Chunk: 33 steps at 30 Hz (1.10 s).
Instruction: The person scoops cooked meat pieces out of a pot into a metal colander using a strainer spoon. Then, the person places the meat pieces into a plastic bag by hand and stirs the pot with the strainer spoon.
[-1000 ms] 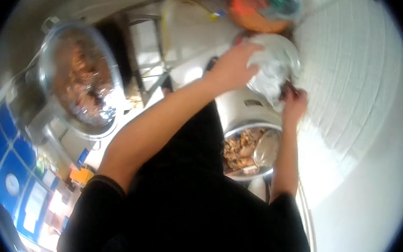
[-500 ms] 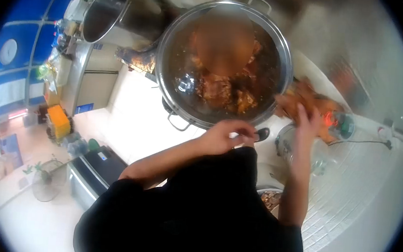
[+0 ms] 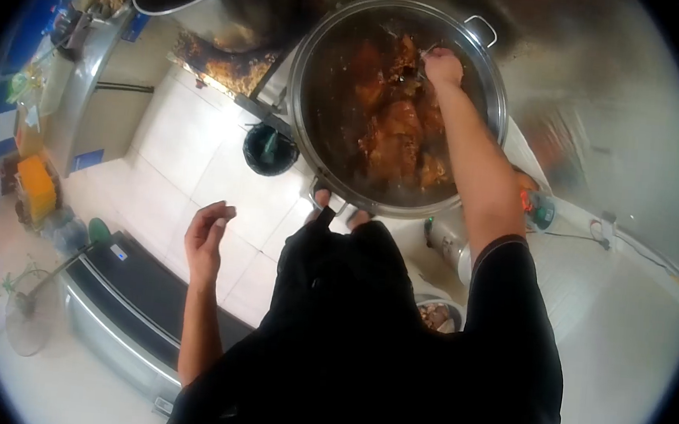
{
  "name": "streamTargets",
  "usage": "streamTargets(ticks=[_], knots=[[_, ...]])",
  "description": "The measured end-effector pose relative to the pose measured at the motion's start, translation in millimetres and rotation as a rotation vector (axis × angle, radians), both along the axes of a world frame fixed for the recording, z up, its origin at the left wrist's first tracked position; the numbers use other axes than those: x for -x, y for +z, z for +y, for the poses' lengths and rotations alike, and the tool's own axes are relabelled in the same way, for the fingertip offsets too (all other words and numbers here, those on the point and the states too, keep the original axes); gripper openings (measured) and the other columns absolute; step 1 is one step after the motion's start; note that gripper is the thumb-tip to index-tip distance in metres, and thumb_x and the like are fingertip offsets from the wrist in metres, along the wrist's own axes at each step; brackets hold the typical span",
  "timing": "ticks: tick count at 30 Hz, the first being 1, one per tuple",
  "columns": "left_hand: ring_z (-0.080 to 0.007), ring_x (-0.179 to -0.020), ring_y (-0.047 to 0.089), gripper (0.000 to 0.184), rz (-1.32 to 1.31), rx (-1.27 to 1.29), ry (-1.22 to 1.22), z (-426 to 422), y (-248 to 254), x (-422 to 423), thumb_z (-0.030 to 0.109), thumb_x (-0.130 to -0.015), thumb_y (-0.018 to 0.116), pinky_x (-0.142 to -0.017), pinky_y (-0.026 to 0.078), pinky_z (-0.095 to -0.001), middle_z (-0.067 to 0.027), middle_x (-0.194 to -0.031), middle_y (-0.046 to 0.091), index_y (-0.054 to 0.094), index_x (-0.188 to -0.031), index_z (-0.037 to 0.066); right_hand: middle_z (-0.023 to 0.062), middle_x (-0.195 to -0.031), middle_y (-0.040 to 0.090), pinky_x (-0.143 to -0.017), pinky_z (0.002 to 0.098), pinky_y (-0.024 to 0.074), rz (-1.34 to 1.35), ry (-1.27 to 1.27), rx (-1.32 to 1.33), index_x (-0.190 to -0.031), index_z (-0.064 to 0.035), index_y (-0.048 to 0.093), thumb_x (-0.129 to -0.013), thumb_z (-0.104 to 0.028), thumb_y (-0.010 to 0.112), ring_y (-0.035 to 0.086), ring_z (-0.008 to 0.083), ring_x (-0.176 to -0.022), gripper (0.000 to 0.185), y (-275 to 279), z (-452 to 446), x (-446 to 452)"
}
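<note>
A wide metal pot (image 3: 296,121) with loop handles holds dark liquid and glossy brown chunks of meat (image 3: 397,137). My right hand (image 3: 444,66) is over the far right part of the pot, close to the liquid, its fingers closed. A thin, pale, shiny bit shows at the fingertips, too small to name. Away from the pot, my left hand (image 3: 208,232) hangs above the floor at the left, fingers loosely bent and nothing visible in them.
Behind left stands a tall metal pot (image 3: 235,12) on a greasy stove top (image 3: 208,62). A black-lined bin (image 3: 270,151) is on the tiled floor. To the right are a red-and-green container (image 3: 541,209) and a cable. A bucket of brown pieces (image 3: 437,315) sits beside my body.
My right hand has moved from the brown pieces right of the pot to above its far side. My left hand has swung left, away from the pot's near rim. The view has shifted.
</note>
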<state>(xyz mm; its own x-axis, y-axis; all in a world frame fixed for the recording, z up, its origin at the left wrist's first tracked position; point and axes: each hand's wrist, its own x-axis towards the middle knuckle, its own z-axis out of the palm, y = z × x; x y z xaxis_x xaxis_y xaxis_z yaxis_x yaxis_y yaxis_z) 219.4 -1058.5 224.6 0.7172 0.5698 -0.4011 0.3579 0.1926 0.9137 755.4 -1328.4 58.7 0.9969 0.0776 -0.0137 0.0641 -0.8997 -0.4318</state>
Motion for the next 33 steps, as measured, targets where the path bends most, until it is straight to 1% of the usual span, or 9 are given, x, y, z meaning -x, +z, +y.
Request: streamTargets(ticks=[1,7,13,20,24,27,30,32,33], knots=[[-0.0238,-0.111,0.067,0.027,-0.002,-0.011,0.035,1.6,-7.4,13.6,-0.001,-0.101,0.056,-0.104,0.052,-0.0381,-0.0134,-0.113,0.071,0.063,-0.127,-0.005,0.0144,-0.111,0.076,-0.086,0.0436,0.0572,0.037,0.062,-0.11,-0.118,-0.0042,0.07,-0.088,-0.035,0.075,0.073,0.0375,-0.096,0.043,9.5,-7.9,11.9],[-0.0224,-0.105,0.069,0.022,0.11,0.094,0.173,-13.0,-65.5,67.5,0.002,-0.101,0.06,-0.1,0.055,-0.0351,-0.0145,-0.108,0.073,0.065,-0.121,-0.007,0.0144,-0.11,0.075,-0.093,0.0436,0.0542,0.256,0.362,0.094,-0.121,-0.0044,0.069,-0.089,-0.029,0.075,0.069,0.0355,-0.108,0.041,58.8,-76.7,151.5],[-0.0217,-0.106,0.069,0.023,0.108,0.121,0.127,-41.9,-58.8,74.6,0.001,-0.101,0.059,-0.1,0.053,-0.0331,-0.0148,-0.108,0.073,0.064,-0.122,-0.007,0.0174,-0.144,0.054,-0.108,0.0454,0.0485,0.177,0.486,0.212,-0.137,-0.0046,0.059,-0.089,-0.026,0.076,0.054,0.0387,-0.132,0.055,58.3,-74.9,208.6],[-0.0217,-0.105,0.069,0.023,0.235,0.014,0.191,-87.0,-70.2,165.8,0.005,-0.104,0.058,-0.098,0.053,-0.0336,-0.0164,-0.11,0.073,0.063,-0.123,-0.006,0.0178,-0.133,0.059,-0.106,0.045,0.0493,0.118,0.637,0.31,-0.132,-0.0037,0.061,-0.089,-0.025,0.075,0.056,0.0394,-0.125,0.05,41.8,-72.2,201.7],[-0.0235,-0.104,0.071,0.028,0.503,0.018,0.138,-125.8,-118.2,265.5,0.012,-0.104,0.057,-0.092,0.057,-0.0353,-0.017,-0.113,0.073,0.064,-0.125,-0.004,0.0169,-0.124,0.063,-0.097,0.0466,0.0528,-0.029,0.426,0.004,-0.123,-0.0053,0.065,-0.09,-0.026,0.071,0.061,0.0369,-0.116,0.039,59.4,-97.7,210.2],[-0.0225,-0.098,0.069,0.023,0.748,0.076,-0.157,-117.9,-161.0,314.8,0.013,-0.104,0.056,-0.085,0.054,-0.0347,-0.0143,-0.105,0.069,0.063,-0.119,-0.002,0.0138,-0.103,0.069,-0.082,0.0457,0.0561,-0.133,0.166,-0.37,-0.11,-0.011,0.072,-0.089,-0.017,0.074,0.069,0.0362,-0.094,0.021,79.6,-137.8,249.9],[-0.0215,-0.091,0.066,0.019,0.845,0.064,-0.381,-55.8,-186.2,308.5,0.014,-0.103,0.056,-0.078,0.052,-0.0342,-0.0115,-0.098,0.065,0.062,-0.113,0.0,0.0138,-0.091,0.072,-0.071,0.0403,0.0554,-0.189,-0.158,-0.58,-0.1,-0.0071,0.073,-0.089,-0.018,0.075,0.07,0.032,-0.078,0.016,77.8,-199.9,313.6],[-0.0208,-0.087,0.065,0.016,0.862,0.036,-0.466,5.1,-198.5,278.4,0.015,-0.103,0.056,-0.073,0.05,-0.0338,-0.0097,-0.092,0.063,0.062,-0.109,0.001,0.0143,-0.083,0.073,-0.068,0.0374,0.0539,-0.071,-0.452,-0.726,-0.097,-0.0043,0.074,-0.089,-0.021,0.078,0.068,0.0271,-0.071,0.019,69.6,-244.5,369.7],[-0.0205,-0.085,0.064,0.015,0.853,0.017,-0.485,34.2,-204.4,256.7,0.015,-0.103,0.056,-0.07,0.049,-0.0336,-0.0088,-0.09,0.062,0.061,-0.107,0.002,0.0144,-0.078,0.072,-0.067,0.0355,0.0534,-0.126,-0.565,-0.656,-0.095,-0.0033,0.075,-0.09,-0.024,0.078,0.065,0.024,-0.066,0.022,57.8,-278.8,403.0]])
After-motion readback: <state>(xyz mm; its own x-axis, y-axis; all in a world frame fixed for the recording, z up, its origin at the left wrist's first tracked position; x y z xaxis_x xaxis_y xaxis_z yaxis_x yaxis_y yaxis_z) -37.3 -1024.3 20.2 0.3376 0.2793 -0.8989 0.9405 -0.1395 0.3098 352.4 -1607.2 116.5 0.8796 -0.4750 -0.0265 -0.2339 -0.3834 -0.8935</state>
